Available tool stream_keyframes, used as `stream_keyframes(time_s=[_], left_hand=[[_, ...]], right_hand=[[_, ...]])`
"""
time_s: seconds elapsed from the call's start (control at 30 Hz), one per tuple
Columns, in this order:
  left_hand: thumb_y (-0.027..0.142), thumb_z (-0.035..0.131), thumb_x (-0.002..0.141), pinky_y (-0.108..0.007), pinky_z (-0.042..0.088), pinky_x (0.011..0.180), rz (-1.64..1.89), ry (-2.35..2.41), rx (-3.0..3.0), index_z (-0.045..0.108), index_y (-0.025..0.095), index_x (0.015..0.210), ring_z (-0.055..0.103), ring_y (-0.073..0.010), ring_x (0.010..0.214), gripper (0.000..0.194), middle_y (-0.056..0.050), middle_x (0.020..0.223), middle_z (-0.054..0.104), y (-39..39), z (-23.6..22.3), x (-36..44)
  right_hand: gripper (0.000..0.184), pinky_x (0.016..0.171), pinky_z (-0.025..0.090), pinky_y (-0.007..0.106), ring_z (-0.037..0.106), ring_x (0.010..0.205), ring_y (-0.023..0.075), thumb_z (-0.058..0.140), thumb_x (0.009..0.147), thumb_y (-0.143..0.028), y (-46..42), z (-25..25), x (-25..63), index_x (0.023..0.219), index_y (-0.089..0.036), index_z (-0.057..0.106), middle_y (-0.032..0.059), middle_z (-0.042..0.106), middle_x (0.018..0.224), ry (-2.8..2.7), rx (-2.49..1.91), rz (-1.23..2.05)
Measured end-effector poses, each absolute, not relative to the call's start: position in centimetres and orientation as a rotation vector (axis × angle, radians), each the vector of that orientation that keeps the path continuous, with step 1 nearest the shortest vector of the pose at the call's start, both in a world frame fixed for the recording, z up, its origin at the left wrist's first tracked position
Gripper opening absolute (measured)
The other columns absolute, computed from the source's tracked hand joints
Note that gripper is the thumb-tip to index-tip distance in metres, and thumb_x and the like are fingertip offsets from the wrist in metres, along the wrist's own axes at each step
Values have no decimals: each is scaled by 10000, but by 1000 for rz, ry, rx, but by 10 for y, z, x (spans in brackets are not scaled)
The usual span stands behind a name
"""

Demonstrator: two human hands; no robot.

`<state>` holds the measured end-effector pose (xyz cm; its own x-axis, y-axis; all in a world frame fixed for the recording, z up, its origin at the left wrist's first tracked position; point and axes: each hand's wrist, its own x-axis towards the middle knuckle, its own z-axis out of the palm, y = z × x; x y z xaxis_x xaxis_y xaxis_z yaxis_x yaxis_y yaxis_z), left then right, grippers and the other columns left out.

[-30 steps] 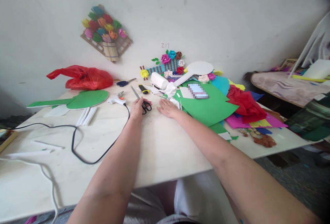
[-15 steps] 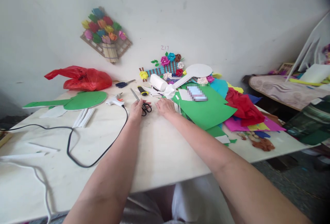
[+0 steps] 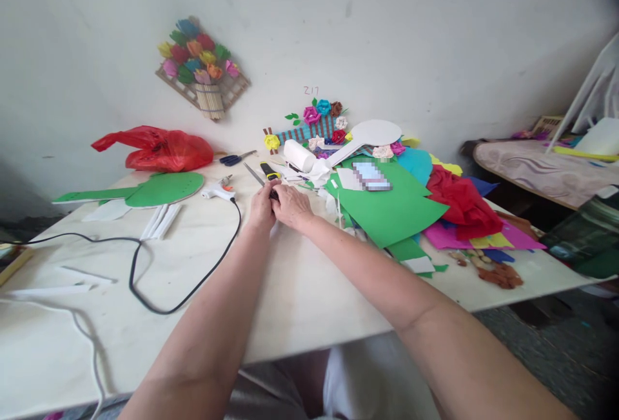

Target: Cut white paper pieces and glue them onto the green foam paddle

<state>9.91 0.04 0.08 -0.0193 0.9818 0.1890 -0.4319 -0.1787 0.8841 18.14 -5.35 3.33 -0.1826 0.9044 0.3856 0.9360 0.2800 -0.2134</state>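
A pair of scissors (image 3: 253, 175) points its metal blades away from me, up and to the left. My left hand (image 3: 262, 206) is closed around it near the pivot. My right hand (image 3: 292, 206) meets the left and closes over the black handles, which are mostly hidden under both hands. Just beyond the fingers lies a yellow and black utility knife (image 3: 269, 170). A white glue gun (image 3: 218, 191) rests left of my left hand.
Green foam sheets (image 3: 382, 207) with a phone (image 3: 371, 176) on top lie to the right. At the left are a green guitar-shaped piece (image 3: 164, 189), a red plastic bag (image 3: 169, 151) and a black cord (image 3: 145, 307). Blue-handled scissors (image 3: 231, 160) lie near the wall.
My right hand has moved left from the tabletop onto the scissors' handles and now touches my left hand. My left hand has kept its hold on the scissors.
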Motion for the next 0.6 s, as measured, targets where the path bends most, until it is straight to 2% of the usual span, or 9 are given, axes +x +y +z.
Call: stream_keyframes(time_s=[0.17,0.3,0.43,0.53,0.6], left_hand=[[371,567,713,-265,466,776,1515,726,939,642,124,827,615,-176,872,282,-67,821,664,1,-1,103],[431,498,774,-288,469,753,1498,807,1050,639,129,805,616,-196,867,334,-90,826,660,-1,2,104],[445,445,811,-319,457,740,1526,1192,1321,646,158,798,599,-246,941,351,-117,893,657,-5,8,93],[391,477,796,-384,419,803,1459,1653,1553,666,173,786,569,-306,980,289,-142,881,649,-11,12,85],[349,482,789,-418,391,839,1380,1865,1654,685,178,834,536,-324,1020,269,-165,973,628,-13,12,82]], right_hand=[[367,800,449,349,568,994,235,395,857,-311,-46,31,184,1205,-211,456,76,595,1135,-2139,-1675,20],[366,838,434,321,563,1030,216,405,857,-284,-43,30,195,1209,-225,485,60,606,1137,-2076,-1680,-36],[327,836,438,331,574,1033,235,411,859,-289,-38,30,211,1126,-190,572,98,625,1111,-2056,-1879,-55],[311,808,453,324,597,1000,247,451,841,-283,-31,28,223,1072,-167,624,125,639,1091,-2071,-2067,-39],[296,803,455,322,605,990,253,483,825,-262,-26,28,228,1048,-156,647,140,645,1079,-2081,-2126,-58]])
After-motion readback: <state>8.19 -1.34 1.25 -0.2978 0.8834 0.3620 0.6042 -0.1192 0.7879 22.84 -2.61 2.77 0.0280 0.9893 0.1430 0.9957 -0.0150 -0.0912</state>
